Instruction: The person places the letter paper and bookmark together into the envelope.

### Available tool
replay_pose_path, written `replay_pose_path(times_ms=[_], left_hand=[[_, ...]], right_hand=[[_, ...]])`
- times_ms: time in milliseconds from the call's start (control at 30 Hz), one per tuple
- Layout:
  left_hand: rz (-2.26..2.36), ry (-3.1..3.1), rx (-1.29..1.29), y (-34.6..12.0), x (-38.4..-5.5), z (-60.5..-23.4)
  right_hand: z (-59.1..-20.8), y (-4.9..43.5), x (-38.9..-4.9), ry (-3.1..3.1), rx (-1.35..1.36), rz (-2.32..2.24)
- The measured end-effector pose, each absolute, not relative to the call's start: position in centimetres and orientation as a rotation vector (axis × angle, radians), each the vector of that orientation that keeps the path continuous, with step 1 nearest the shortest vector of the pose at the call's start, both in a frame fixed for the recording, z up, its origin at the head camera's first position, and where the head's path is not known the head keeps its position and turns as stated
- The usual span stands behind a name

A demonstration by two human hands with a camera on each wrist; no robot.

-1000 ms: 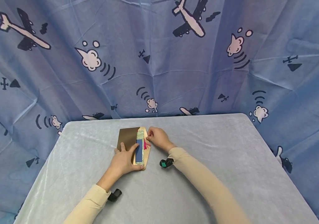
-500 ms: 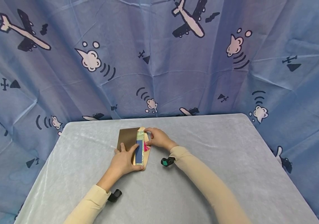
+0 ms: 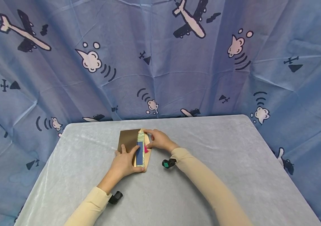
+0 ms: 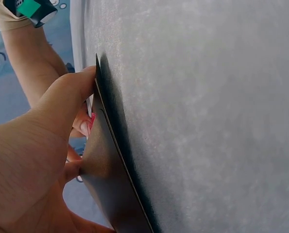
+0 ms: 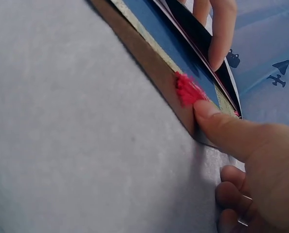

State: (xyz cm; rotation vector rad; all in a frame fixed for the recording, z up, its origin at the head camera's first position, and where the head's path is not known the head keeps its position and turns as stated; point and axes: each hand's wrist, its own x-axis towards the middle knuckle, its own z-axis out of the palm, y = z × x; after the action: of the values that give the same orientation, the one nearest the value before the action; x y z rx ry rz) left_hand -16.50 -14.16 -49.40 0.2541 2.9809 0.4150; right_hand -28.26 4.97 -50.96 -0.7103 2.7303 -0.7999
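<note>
A brown envelope lies on the table with its pale pointed flap opened to the right. Along its mouth sits a bookmark with a blue panel and patterned green-gold border; its pink tassel lies over the flap. My left hand spreads across the envelope, index fingertip at the mouth's edge and thumb near the bookmark's lower end. From the right, my right hand presses the tassel with its thumb. Its extended index finger reaches the bookmark's upper end; the other fingers curl underneath.
A pale grey cloth covers the table. Behind its far edge hangs a blue curtain printed with airplanes and clouds. Each wrist wears a small black camera, one by the left sleeve, the other by the right sleeve.
My right hand has gone from pinching at the tassel to spreading thumb and index along the bookmark. The bookmark has shifted slightly left and less tassel shows. My left hand stays in place.
</note>
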Motion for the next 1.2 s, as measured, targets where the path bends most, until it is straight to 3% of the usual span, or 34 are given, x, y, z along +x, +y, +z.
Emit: replay_pose_path(times_ms=[1200], left_hand=[[0.408,2.983,0.253,-14.26,-16.53,-49.35]], right_hand=[[-51.02,4.24,-27.47,2.791,-0.629,-0.697]])
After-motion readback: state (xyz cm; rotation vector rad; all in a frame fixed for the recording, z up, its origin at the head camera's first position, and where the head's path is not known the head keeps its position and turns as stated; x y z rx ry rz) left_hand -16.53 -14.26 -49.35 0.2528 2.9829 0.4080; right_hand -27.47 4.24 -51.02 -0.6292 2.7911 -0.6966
